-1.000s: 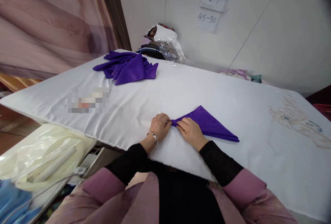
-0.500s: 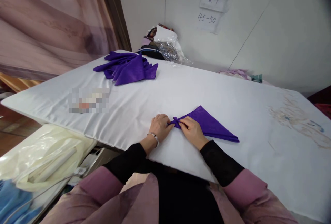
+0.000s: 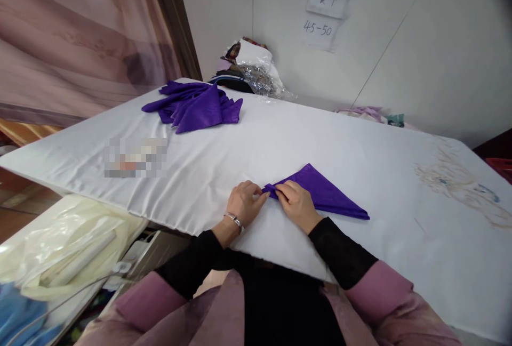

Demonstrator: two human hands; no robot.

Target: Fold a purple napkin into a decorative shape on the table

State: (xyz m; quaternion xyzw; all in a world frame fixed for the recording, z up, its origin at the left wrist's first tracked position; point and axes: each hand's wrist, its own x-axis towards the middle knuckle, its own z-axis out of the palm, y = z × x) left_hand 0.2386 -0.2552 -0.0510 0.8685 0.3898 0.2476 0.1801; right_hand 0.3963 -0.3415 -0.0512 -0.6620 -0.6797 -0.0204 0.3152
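A purple cloth napkin point(image 3: 326, 191) lies folded into a triangle on the white-covered table point(image 3: 352, 149), its far corner pointing to the wall. Its left end is gathered into small narrow pleats. My left hand point(image 3: 245, 203), with a bracelet at the wrist, pinches the tip of that end between thumb and fingers. Just to the right, my right hand point(image 3: 296, 204) has thumb and forefinger closed on the pleats. The fingers partly cover the gathered cloth. Several more purple napkins point(image 3: 200, 106) lie in a loose heap at the table's far left.
Clothes and clear plastic point(image 3: 260, 71) are piled by the wall behind the table. A blurred-out item point(image 3: 136, 158) lies on the left of the cloth. Pale plastic sheeting point(image 3: 80, 250) sits at lower left, beside a cable. Embroidery point(image 3: 460, 180) marks the cloth at right.
My left hand has shifted slightly left and toward me. The gathered tip of the napkin looks flatter, with its pleats closer together. My right hand has barely moved.
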